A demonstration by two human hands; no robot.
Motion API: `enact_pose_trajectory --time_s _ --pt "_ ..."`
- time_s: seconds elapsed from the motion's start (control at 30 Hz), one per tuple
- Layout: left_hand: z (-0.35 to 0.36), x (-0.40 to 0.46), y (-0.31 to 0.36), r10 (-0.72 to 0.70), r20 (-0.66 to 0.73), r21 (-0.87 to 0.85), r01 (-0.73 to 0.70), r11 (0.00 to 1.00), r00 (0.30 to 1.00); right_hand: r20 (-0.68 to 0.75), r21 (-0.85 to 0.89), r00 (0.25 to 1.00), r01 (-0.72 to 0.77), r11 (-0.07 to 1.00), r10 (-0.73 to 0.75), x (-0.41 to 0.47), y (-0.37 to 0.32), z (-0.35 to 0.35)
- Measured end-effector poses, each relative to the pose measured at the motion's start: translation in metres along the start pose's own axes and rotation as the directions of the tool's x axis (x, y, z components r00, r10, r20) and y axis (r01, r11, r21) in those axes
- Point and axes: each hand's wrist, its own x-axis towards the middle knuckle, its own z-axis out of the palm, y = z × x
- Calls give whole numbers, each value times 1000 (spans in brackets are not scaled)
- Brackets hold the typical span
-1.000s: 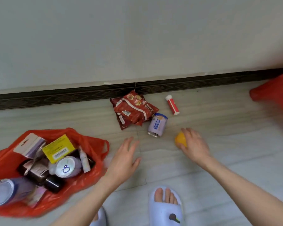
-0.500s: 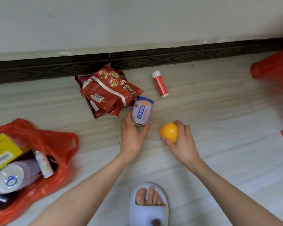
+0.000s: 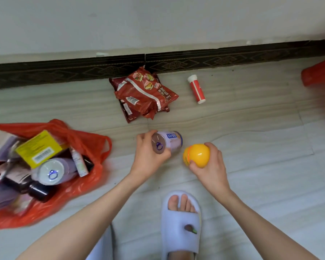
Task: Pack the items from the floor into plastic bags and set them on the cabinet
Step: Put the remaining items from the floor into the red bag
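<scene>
My left hand [image 3: 148,156] grips a small lilac can [image 3: 167,142], held on its side above the floor with its pull-tab end facing me. Just to its right, my right hand [image 3: 210,166] holds a yellow-orange plastic ball [image 3: 196,154]. An open red plastic bag [image 3: 83,166] lies on the floor at the left, filled with a yellow box, dark bottles, a can and a small tube. Red snack packets [image 3: 144,94] lie near the skirting board, with a red and white tube [image 3: 196,89] to their right.
A second red bag [image 3: 319,74] shows at the right edge. My foot in a pale slipper [image 3: 180,222] stands below the hands. A dark patterned skirting board [image 3: 64,72] and a white wall bound the tiled floor at the back.
My left hand reached to the lilac can, closed on it and lifted it off the floor toward me. My right hand picked up the yellow ball and raised it.
</scene>
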Motion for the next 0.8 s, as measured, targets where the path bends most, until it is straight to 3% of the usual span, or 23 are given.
enact_pose_trajectory --time_s 0.17,0.37,0.5,0.6,0.8 --pt "-78 -39 -10 -8 -66 138 17 990 998 75 25 991 111 994 -112 -18 -52 9" --pt "-184 -98 -15 -2 -231 189 47 981 973 183 122 936 281 952 -300 -45 -141 37" --pt "-241 -136 -32 -73 -412 172 156 973 908 321 149 838 416 897 -442 -68 -185 64" --pt "-277 -149 -49 -82 -490 197 202 959 868 448 129 714 544 829 -538 -77 -216 81" --pt "-320 -128 -62 -116 -607 204 295 934 786 644 43 533 692 721 -549 -74 -268 112"
